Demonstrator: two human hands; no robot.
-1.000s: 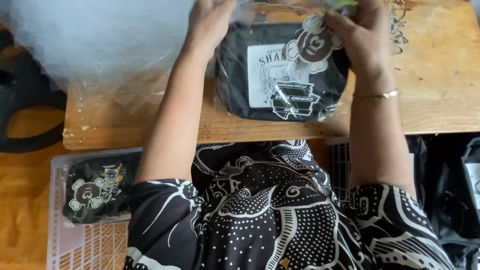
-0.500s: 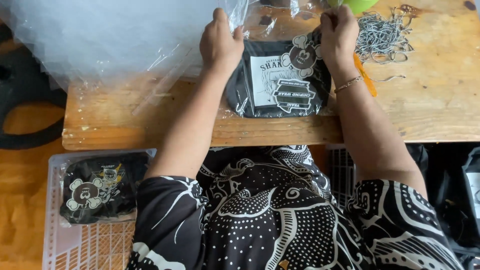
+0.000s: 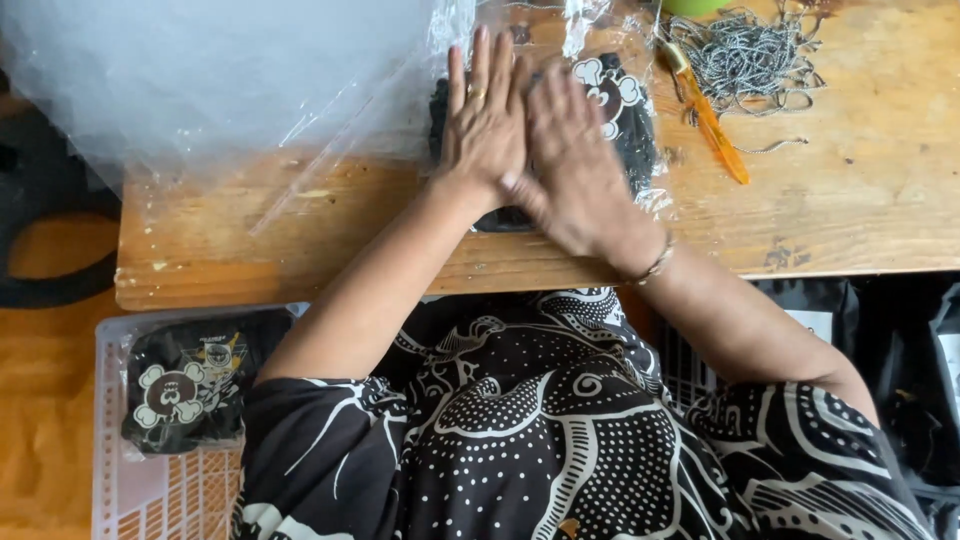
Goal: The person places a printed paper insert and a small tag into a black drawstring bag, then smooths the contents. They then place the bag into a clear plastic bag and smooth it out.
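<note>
The black cloth pouch (image 3: pixel 630 130) looks matt inside a glossy clear plastic bag (image 3: pixel 600 20). The bench (image 3: pixel 850 200) is rough, bare wood. At 1 o'clock lie dull metal chains (image 3: pixel 745 50).

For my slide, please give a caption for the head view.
Both hands, left hand and right hand, press flat on a bagged black garment on a wooden table.

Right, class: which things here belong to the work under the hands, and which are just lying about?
In hand:
left hand
right hand
bagged black garment

Lying about:
orange tool
chain pile
clear bag stack
white crate
packed garment
</note>
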